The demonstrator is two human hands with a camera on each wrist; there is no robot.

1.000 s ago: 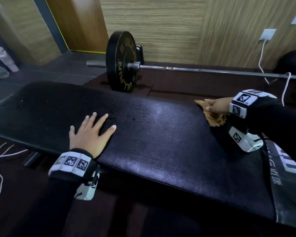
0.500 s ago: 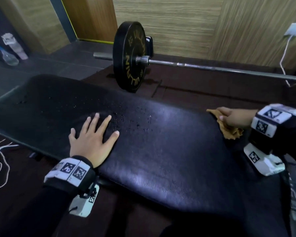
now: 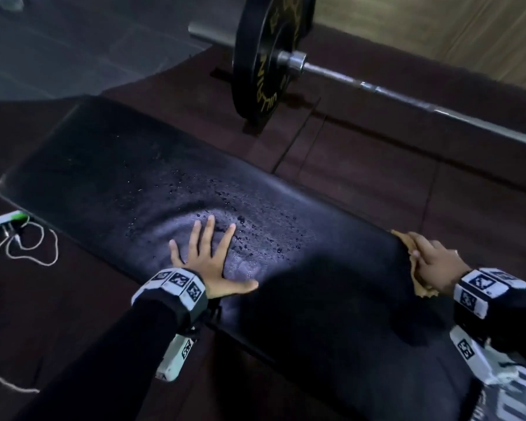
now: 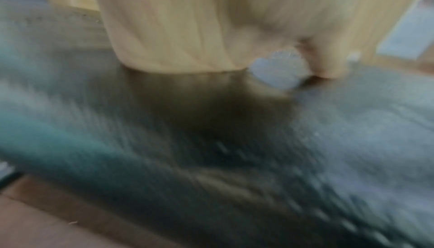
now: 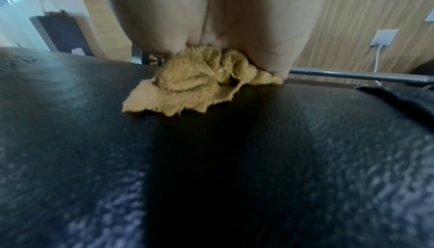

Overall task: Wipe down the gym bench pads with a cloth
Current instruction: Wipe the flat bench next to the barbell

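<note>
A long black padded bench pad (image 3: 119, 177) runs across the head view, with water droplets (image 3: 255, 229) on its middle. My left hand (image 3: 210, 256) lies flat on the pad's near side, fingers spread, just short of the droplets. It shows only as a blur (image 4: 176, 29) in the left wrist view. My right hand (image 3: 431, 262) holds a crumpled tan cloth (image 3: 403, 240) down on the pad's far edge, to the right. Seen from the right wrist, the cloth (image 5: 187, 87) is bunched under my palm (image 5: 211, 10) on the black leather (image 5: 211, 159).
A barbell lies on the dark floor beyond the bench, with a black weight plate (image 3: 264, 56) and a steel bar (image 3: 407, 95). A white cable (image 3: 31, 247) and a green-tipped item (image 3: 3, 220) lie on the floor at the left. A wall socket (image 5: 385, 37) is on the wood-panelled wall.
The head view has tipped down and moved closer over the bench. My left hand stays flat on the pad. My right hand still has the cloth at the far edge.
</note>
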